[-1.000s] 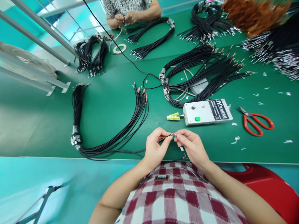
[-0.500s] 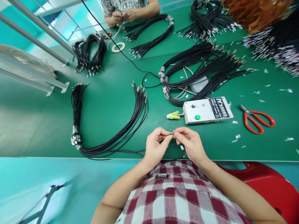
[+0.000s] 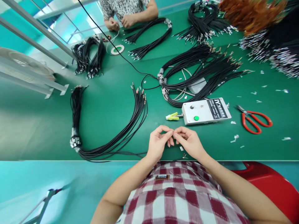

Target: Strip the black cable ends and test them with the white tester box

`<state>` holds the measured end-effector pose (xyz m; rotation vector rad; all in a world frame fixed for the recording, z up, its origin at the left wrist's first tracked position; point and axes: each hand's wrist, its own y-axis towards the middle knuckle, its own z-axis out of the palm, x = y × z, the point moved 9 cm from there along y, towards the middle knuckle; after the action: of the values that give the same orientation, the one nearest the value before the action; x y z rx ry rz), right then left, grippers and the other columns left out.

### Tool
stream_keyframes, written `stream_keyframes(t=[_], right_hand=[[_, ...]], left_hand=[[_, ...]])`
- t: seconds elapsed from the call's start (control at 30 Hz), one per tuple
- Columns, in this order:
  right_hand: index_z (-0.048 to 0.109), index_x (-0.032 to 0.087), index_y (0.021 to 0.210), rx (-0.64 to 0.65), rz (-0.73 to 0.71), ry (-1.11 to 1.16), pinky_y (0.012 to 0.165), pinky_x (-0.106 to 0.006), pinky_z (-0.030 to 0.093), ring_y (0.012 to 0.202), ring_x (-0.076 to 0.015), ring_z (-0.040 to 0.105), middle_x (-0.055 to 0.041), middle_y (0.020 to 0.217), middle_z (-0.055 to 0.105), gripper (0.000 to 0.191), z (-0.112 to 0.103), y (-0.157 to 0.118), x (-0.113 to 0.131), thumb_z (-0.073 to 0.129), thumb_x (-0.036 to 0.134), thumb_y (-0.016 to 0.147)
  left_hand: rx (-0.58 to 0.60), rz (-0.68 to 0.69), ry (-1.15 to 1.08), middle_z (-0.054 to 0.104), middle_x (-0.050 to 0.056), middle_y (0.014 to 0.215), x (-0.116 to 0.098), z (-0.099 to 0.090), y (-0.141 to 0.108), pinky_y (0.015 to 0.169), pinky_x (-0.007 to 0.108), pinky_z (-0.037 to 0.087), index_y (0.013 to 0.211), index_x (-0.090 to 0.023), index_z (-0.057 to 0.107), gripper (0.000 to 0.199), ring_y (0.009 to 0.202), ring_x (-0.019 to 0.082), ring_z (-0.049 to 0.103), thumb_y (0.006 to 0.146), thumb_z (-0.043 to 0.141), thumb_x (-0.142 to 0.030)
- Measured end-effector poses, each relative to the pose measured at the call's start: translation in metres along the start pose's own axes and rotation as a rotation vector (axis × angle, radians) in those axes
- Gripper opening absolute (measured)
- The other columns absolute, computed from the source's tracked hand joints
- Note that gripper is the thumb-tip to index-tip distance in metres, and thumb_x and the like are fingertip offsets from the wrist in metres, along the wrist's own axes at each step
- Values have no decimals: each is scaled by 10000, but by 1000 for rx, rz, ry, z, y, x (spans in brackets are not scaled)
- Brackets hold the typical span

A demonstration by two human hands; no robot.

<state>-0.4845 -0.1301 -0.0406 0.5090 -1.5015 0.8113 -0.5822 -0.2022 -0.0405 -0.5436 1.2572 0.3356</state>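
My left hand and my right hand meet fingertip to fingertip above the table's front edge. Each is closed in a pinch on the thin end of a black cable, mostly covered by the fingers. From the left, black cables run to my left hand out of a bundle bound near its white connectors. Below my right hand, another cable end shows bare thin wires at the table edge. Just beyond my hands lies a white box with a green button and a yellow clip-like tip.
Red-handled cutters lie to the right among white scraps. More black cable bundles cover the table's middle and back. Opposite, a co-worker's hands are near a white tape ring. Metal bars stand at left.
My fingertips have drawn together, hiding the cable end that showed between them; my left fingers have shifted slightly. The co-worker's hands have moved apart. The view has shifted a little.
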Motion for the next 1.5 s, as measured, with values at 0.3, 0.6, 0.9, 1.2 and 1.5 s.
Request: stream_keyframes(t=[0.3,0.6,0.9,1.2,1.5], right_hand=[[645,223,929,-52,-321,-650,683,-292,454,731,-152,627,-35,901,680,180,-7,-2,12,498,307,990],[704,194,878,15,-648,-1387,695,-360,284,754,-174,566,-36,845,721,259,24,-9,45,486,229,1013],[678,153,1066,26,-612,-1603,762,-390,263,1030,-280,514,-113,1097,717,189,7,39,72,634,279,933],[592,225,725,195,-458,-1758,760,-387,273,871,-226,526,-22,716,649,262,15,81,47,515,108,946],[577,224,695,181,-526,-1707,762,-402,267,847,-233,522,-32,685,629,228,15,80,49,594,108,892]], left_hand=[[-61,429,629,601,26,806,-20,-7,-6,686,253,489,818,-178,638,140,773,136,574,938,575,-214],[-18,491,658,595,22,793,-28,-6,-5,646,239,472,786,-176,641,148,739,131,573,923,589,-199],[-133,277,403,593,9,734,-19,-38,29,605,231,455,753,-169,627,142,670,121,568,846,665,-270],[-159,129,244,511,-52,575,-2,-46,62,468,198,326,719,-166,587,194,473,63,448,770,702,-313],[-159,97,321,510,-58,541,5,-40,71,452,198,288,714,-168,574,163,437,60,415,782,666,-285]])
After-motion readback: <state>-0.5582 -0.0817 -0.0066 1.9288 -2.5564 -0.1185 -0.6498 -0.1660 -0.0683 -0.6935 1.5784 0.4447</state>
